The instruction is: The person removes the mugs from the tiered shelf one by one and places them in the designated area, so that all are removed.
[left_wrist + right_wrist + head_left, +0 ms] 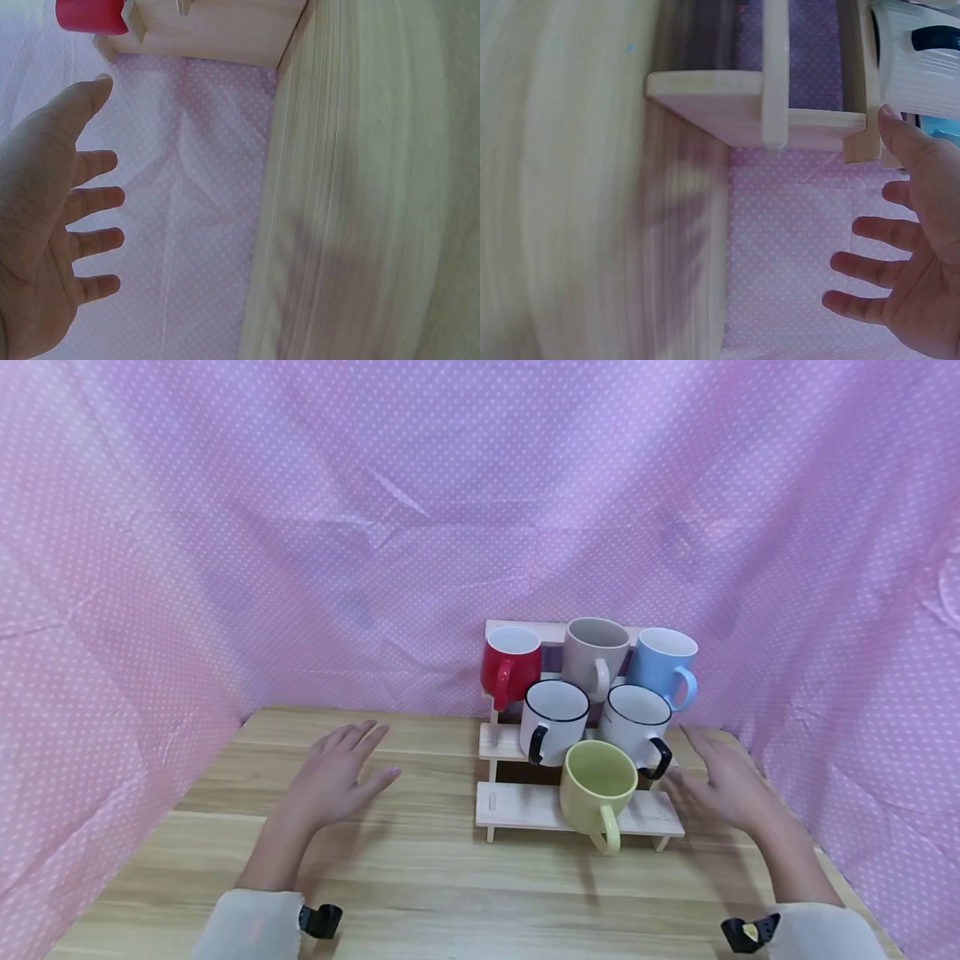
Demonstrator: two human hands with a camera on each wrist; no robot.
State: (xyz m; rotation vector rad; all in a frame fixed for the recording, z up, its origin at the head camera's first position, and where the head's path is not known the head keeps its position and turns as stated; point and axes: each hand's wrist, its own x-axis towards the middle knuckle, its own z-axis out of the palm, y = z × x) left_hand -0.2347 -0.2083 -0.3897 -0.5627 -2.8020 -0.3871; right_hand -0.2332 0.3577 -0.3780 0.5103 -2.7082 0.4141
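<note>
A three-tier wooden rack (525, 806) stands right of the middle of the table in the head view. Its top tier carries a red mug (512, 664), a grey mug (588, 660) and a light blue mug (656, 664). On the middle tier are two white mugs with black rims and handles, a left one (562, 727) and a right one (626, 722). A yellow-green mug (588, 797) sits on the lowest tier. My left hand (330, 781), fingers spread, hovers left of the rack, holding nothing. My right hand (727, 781) is empty with fingers extended, close beside the rack's right side.
The wooden table (420, 893) extends in front of the rack and to its left. Pink polka-dot cloth (375, 568) hangs behind the table and along both sides. A dark wrist device (321, 921) is on the left wrist, another (750, 933) on the right.
</note>
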